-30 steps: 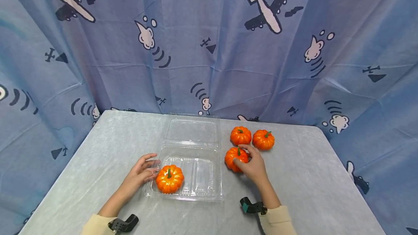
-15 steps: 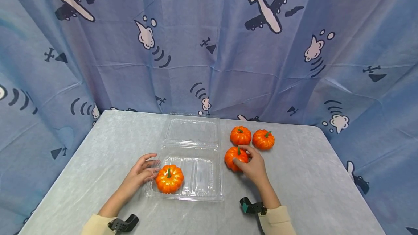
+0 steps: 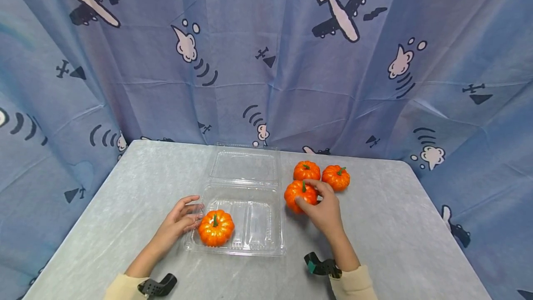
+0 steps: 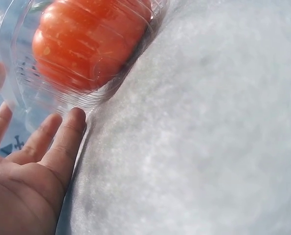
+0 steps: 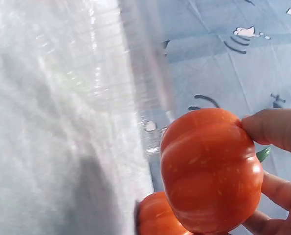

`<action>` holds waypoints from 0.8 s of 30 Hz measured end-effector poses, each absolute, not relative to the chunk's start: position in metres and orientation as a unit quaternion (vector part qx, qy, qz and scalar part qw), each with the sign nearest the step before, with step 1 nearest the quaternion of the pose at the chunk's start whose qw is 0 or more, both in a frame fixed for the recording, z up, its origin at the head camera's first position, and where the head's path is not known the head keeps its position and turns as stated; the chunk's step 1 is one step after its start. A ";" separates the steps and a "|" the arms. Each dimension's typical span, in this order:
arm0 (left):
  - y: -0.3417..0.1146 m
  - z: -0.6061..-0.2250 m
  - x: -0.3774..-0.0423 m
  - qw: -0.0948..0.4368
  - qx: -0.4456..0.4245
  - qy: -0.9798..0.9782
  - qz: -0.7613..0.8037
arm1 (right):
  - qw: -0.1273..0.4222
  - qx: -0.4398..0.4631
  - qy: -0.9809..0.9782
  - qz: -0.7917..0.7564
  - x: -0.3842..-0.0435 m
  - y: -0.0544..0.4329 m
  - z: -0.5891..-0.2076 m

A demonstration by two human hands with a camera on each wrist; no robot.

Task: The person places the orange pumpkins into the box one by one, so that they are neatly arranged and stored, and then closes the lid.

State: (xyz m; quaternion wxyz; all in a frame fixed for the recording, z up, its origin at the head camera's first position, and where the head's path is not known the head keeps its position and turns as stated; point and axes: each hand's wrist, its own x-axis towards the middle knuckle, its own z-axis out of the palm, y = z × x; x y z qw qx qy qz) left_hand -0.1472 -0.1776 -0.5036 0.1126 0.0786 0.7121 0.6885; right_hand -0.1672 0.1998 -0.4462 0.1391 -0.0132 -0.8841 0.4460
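Observation:
My right hand [image 3: 327, 210] grips a small orange pumpkin [image 3: 296, 196] by its side, thumb and fingers spread around it near the green stem. In the right wrist view this pumpkin [image 5: 209, 171] appears raised off the tabletop. A clear plastic clamshell box [image 3: 266, 237] lies opened, its lid [image 3: 244, 166] folded back flat. Another pumpkin [image 3: 216, 228] sits in the left part of its base. With fingers fairly straight, my left hand [image 3: 175, 222] touches the box's left wall; in the left wrist view its fingertips [image 4: 76, 117] meet the ribbed plastic.
Two more pumpkins stand behind the held one, a left one [image 3: 306, 170] and a right one [image 3: 336, 178]. A pale cloth covers the table [image 3: 399, 226]. A blue curtain [image 3: 233, 82] with printed airplanes hangs behind and around the table.
My right hand has raised the pumpkin it grips slightly, up and away from where it stood. The left hand, the box and the other pumpkins have stayed in place.

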 end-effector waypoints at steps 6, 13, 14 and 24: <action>-0.178 -0.505 -0.149 0.113 0.076 0.715 0.686 | 0.132 -0.003 -0.879 0.458 -0.163 0.192 -0.432; -0.180 -0.506 -0.150 0.115 0.070 0.712 0.689 | 0.107 0.044 -0.872 0.476 -0.156 0.178 -0.419; -0.180 -0.506 -0.150 0.115 0.070 0.713 0.688 | 0.105 0.052 -0.871 0.477 -0.155 0.176 -0.418; -0.179 -0.504 -0.149 0.118 0.071 0.718 0.683 | 0.073 0.152 -0.863 0.476 -0.150 0.158 -0.420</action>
